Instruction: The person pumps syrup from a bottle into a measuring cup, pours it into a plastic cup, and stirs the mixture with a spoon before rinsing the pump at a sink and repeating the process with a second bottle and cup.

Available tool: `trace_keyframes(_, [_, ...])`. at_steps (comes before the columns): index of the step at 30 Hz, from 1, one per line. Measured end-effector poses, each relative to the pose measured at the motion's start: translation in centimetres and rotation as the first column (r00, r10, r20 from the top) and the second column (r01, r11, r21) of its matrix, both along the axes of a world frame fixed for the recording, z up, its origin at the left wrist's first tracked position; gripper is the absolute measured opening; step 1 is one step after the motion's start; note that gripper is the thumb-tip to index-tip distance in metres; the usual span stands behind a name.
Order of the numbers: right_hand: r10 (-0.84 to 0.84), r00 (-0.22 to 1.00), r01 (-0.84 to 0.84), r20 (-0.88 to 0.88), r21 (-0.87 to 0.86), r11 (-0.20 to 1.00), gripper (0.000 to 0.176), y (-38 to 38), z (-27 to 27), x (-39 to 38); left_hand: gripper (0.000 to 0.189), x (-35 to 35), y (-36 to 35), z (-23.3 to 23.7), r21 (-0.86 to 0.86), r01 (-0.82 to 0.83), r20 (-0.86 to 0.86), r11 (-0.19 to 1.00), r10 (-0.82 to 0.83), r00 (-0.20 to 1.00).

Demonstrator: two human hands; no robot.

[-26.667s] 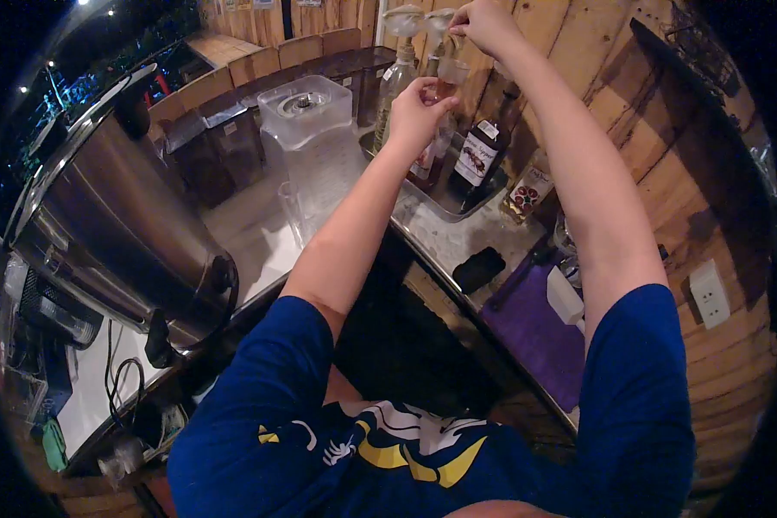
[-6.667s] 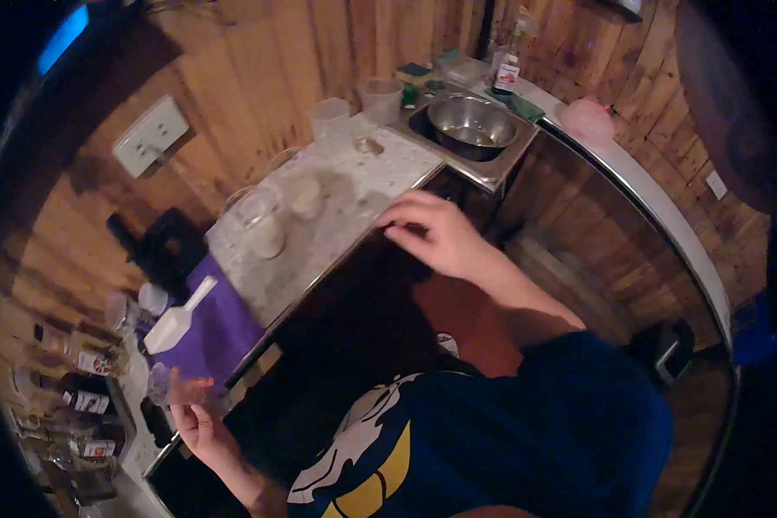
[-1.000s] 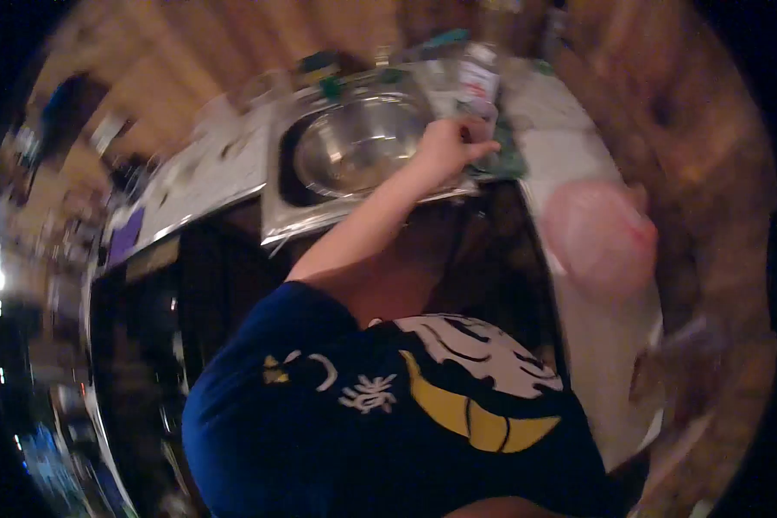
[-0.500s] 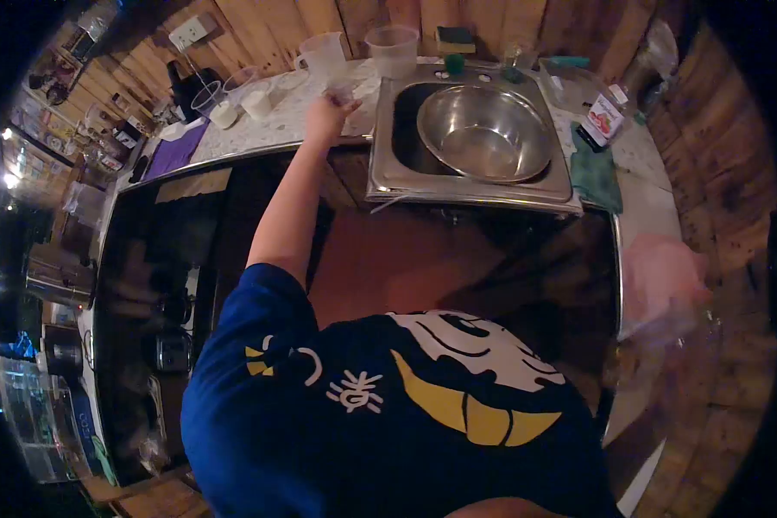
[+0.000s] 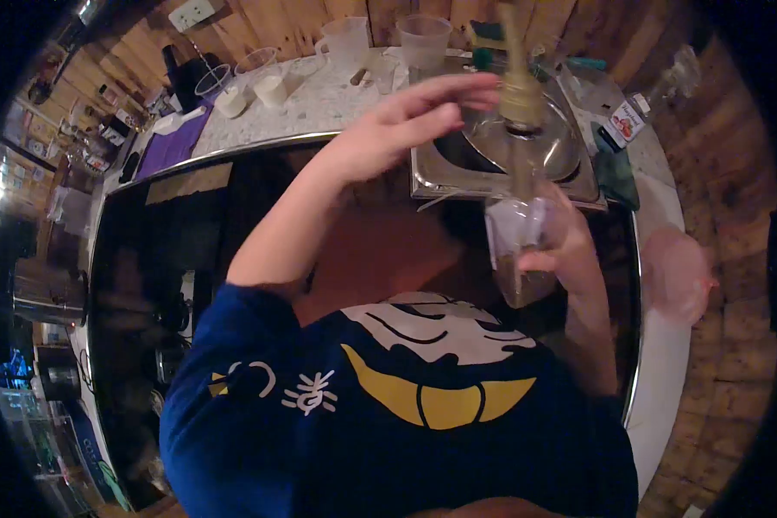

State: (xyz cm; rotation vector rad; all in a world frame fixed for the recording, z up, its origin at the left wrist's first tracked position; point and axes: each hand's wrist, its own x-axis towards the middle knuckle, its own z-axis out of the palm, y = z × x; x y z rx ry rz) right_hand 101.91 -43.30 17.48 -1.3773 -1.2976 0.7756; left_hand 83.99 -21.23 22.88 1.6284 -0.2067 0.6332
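My right hand (image 5: 570,246) is wrapped round a clear pump bottle (image 5: 520,229) with a pale label, held upright in front of the sink. A gold pump top (image 5: 520,99) rises from the bottle, blurred by motion. My left hand (image 5: 410,121) reaches beside the pump top with fingers stretched out and holds nothing. Whether its fingertips touch the pump cannot be made out. Behind it on the counter stands a small clear cup (image 5: 383,76).
A steel bowl (image 5: 565,155) sits in the sink (image 5: 440,183). Along the back stand a clear jug (image 5: 345,43), a plastic tub (image 5: 425,41) and two cups with white contents, one a white-filled cup (image 5: 270,89). A carton (image 5: 624,125) and a green cloth (image 5: 615,173) lie right of the sink.
My left hand has left the back counter and come toward the right, its fingers now stretched out. My right hand has come into view with the pump bottle. The view has shifted slightly.
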Motion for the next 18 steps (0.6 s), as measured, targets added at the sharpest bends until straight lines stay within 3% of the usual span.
trace_keyframes(3, [0.236, 0.891, -0.244, -0.387, 0.03, 0.969, 0.094, 2.8, -0.5, 0.0, 0.057, 1.5, -1.0, 1.4, -0.024, 0.237, 0.041, 0.971, -0.236, 0.971])
trace_keyframes(5, [0.308, 0.873, -0.314, -0.378, 0.05, 0.948, 0.093, 3.6, 0.6, 0.3, 0.061, 2.4, -0.5, 1.9, -0.028, 0.313, 0.113, 0.949, -0.308, 0.945])
trace_keyframes(8, [0.374, 0.827, -0.383, -0.42, 0.067, 0.921, 0.091, 4.0, 1.2, 1.2, 0.074, 2.9, -1.0, 2.6, -0.194, 0.345, 0.165, 0.918, -0.316, 0.934])
trace_keyframes(9, [0.389, 0.808, -0.401, -0.442, 0.071, 0.914, 0.091, 4.0, 1.3, 1.5, 0.073, 2.9, -1.0, 2.8, -0.172, 0.325, 0.16, 0.93, -0.299, 0.941])
trace_keyframes(12, [0.374, 0.848, -0.374, -0.375, 0.077, 0.924, 0.092, 4.1, 2.5, 2.2, 0.069, 3.2, -0.6, 3.2, -0.147, 0.214, 0.16, 0.966, -0.19, 0.969])
trace_keyframes(15, [0.114, 0.992, -0.113, 0.049, -0.034, 0.993, 0.092, 5.2, 3.7, 3.6, 0.063, 4.0, 0.3, 3.4, -0.21, -0.015, 0.156, 0.978, 0.048, 0.986])
trace_keyframes(18, [-0.063, 0.941, 0.053, 0.333, 0.039, 0.998, 0.095, 6.6, 5.8, 4.0, 0.051, 5.0, 2.2, 4.2, -0.228, -0.271, 0.11, 0.935, 0.301, 0.947])
